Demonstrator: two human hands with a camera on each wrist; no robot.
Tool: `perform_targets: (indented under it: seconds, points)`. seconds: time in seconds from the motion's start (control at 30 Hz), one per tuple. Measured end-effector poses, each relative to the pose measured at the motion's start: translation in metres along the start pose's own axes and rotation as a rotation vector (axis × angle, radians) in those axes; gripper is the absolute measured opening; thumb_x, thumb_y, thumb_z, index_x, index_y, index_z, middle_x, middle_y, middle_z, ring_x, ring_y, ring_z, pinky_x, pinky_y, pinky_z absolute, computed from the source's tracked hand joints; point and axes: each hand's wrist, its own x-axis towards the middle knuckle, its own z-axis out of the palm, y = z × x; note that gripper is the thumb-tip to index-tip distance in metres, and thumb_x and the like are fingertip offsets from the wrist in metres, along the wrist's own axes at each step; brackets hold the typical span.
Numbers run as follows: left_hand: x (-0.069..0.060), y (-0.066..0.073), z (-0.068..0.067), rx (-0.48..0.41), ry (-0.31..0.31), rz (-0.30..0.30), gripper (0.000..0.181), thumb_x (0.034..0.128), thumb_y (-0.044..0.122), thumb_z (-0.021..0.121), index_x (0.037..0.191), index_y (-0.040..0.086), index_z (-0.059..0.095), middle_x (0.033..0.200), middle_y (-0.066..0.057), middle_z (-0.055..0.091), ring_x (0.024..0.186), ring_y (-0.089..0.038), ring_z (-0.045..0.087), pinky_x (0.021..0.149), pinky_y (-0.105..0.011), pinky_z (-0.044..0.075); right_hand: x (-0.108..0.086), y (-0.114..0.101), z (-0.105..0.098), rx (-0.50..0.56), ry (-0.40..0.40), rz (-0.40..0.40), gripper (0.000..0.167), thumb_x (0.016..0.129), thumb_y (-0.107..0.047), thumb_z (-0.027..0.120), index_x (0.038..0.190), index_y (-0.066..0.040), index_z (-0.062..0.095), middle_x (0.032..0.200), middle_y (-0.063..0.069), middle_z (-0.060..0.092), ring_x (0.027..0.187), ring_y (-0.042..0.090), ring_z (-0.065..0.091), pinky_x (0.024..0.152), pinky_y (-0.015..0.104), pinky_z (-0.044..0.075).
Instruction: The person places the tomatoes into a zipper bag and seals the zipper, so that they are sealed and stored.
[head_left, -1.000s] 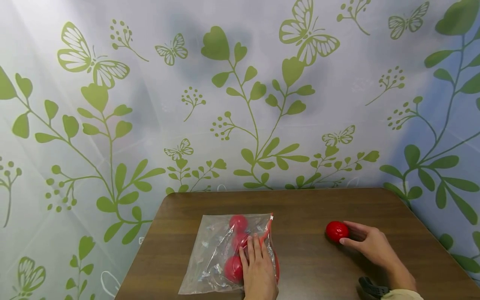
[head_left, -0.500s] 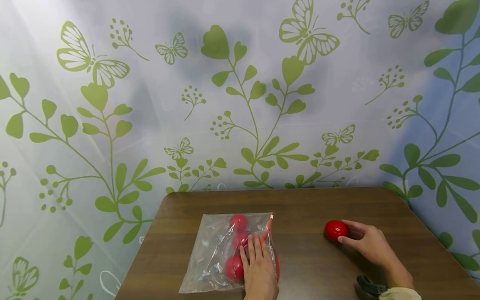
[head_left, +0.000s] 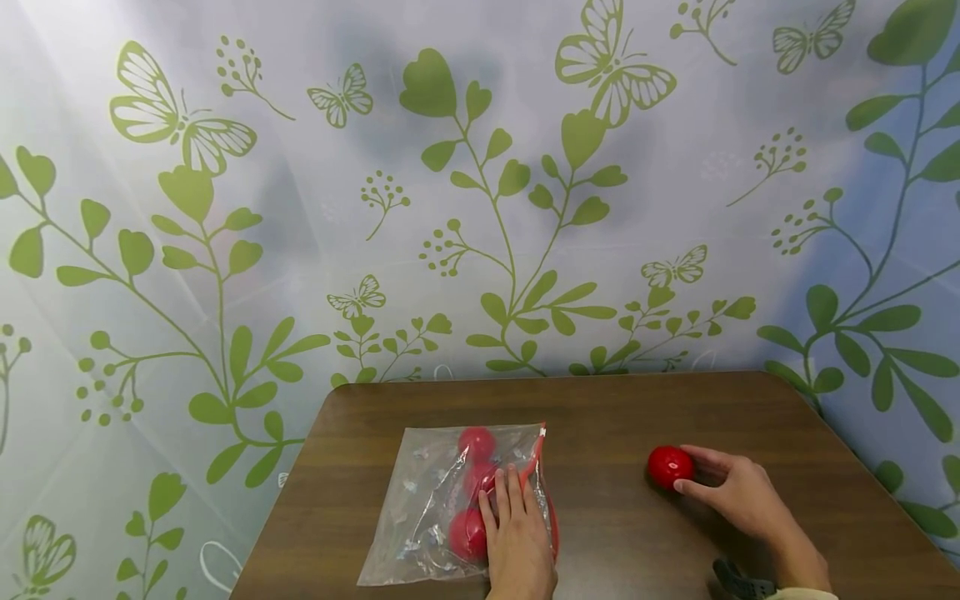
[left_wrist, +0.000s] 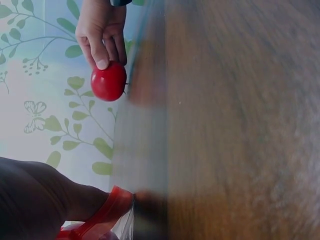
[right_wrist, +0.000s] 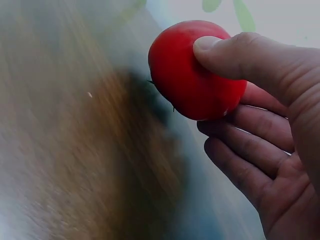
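Observation:
My right hand (head_left: 742, 492) holds a shiny red tomato (head_left: 670, 467) at the right of the table, pinching it between thumb and fingers. In the right wrist view the thumb presses on the tomato (right_wrist: 185, 75), and thin dark tips poke out from its underside. A clear zip bag (head_left: 412, 508) with a red zip edge lies flat at the left, with three red round things inside, one at its front (head_left: 468, 536). Across the bag's zip side rests my left hand (head_left: 521, 537), fingers straight. In the left wrist view the red zip edge (left_wrist: 112, 210) is close to that hand.
The brown wooden table (head_left: 600, 417) reaches back to a pale curtain (head_left: 480, 167) printed with green leaves and butterflies. A dark band (head_left: 738, 579) is at the right wrist.
My right hand and the tomato have shifted very slightly left. The left hand and the bag look unchanged.

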Motion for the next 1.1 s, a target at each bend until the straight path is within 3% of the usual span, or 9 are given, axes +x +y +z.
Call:
perform_targets:
  seconds: [0.2,0.5,0.7,1.1]
  points:
    - [-0.001,-0.001,0.000,-0.003,0.001,0.005,0.118,0.0564,0.025,0.105,0.158,0.002,0.051,0.173,-0.021,0.041,0.163,-0.044,0.034,0.130,-0.070,0.028,-0.009,-0.017,0.004,0.057,-0.024,0.016,0.076,0.089,-0.047,0.091,0.145,-0.002,0.068,0.144,0.031,0.068,0.124,0.045,0.075,0.096,0.053,0.064]
    - [-0.002,-0.002,0.001,0.003,0.024,0.012,0.116,0.0561,0.025,0.104,0.157,0.002,0.052,0.171,-0.021,0.043,0.161,-0.044,0.037,0.129,-0.070,0.030,-0.017,-0.038,0.016,0.134,-0.062,-0.032,0.070,0.089,-0.038,0.092,0.145,-0.003,0.069,0.144,0.028,0.069,0.127,0.045,0.073,0.097,0.050,0.064]
    - [-0.003,-0.002,-0.001,-0.017,-0.007,-0.001,0.118,0.0555,0.021,0.104,0.158,0.002,0.051,0.173,-0.021,0.041,0.163,-0.044,0.034,0.130,-0.070,0.027,-0.019,-0.053,0.030,0.191,-0.083,-0.061,0.066,0.089,-0.033,0.093,0.144,-0.004,0.070,0.143,0.025,0.071,0.126,0.041,0.074,0.098,0.045,0.064]
    - [-0.003,-0.003,-0.001,-0.031,-0.034,-0.013,0.119,0.0549,0.019,0.105,0.160,0.002,0.050,0.174,-0.021,0.039,0.164,-0.044,0.031,0.131,-0.070,0.025,-0.016,-0.081,0.060,0.256,-0.086,-0.205,0.063,0.088,-0.033,0.093,0.141,-0.005,0.072,0.139,0.020,0.075,0.121,0.035,0.077,0.096,0.039,0.065]
